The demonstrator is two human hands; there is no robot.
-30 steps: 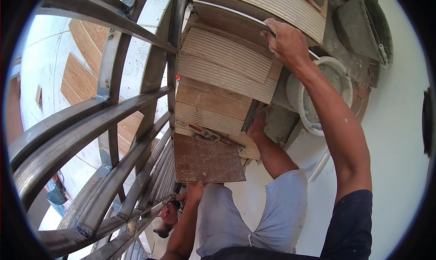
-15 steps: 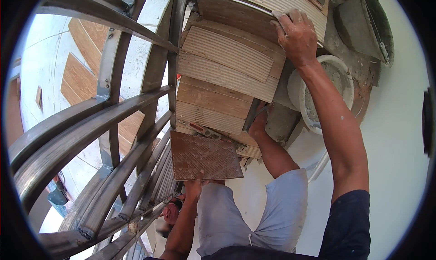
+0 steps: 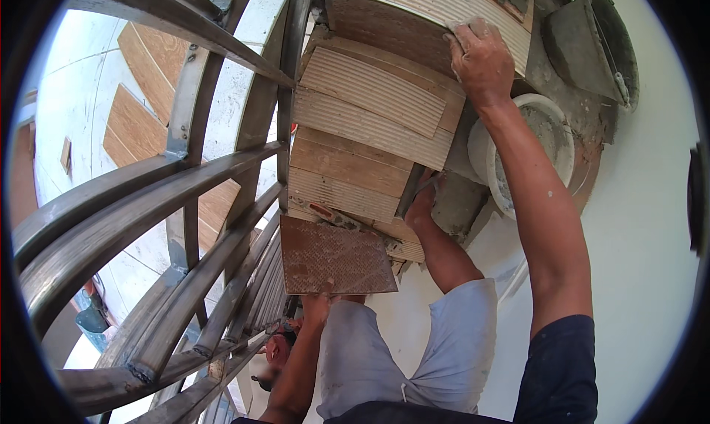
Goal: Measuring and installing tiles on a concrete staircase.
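Observation:
My left hand [image 3: 316, 305] grips the near edge of a rectangular ceramic tile [image 3: 339, 257]. The tile's brown, patterned back faces up in front of my knees. Farther up the staircase, my dusty right hand [image 3: 482, 58] has its fingers curled at the front edge of a ribbed upper tread [image 3: 421, 6]. Whatever those fingers may hold is hidden. Below that edge, ribbed, wood-look tiles [image 3: 373, 91] lie on a lower step. A long spirit level or straightedge [image 3: 347, 220], smeared with mortar, lies just beyond the tile in my left hand.
Metal railing bars [image 3: 214, 172] run along my left, with a tiled floor and a person [image 3: 277, 348] beyond them. To the right stand a whitish bucket [image 3: 566, 154] of grey mortar and a tipped dark bucket [image 3: 592, 46]. A pale wall [image 3: 651, 224] rises beside them.
The view has shifted slightly. My right hand stays at the tread edge with its forearm a little farther left, and my left hand keeps hold of the tile.

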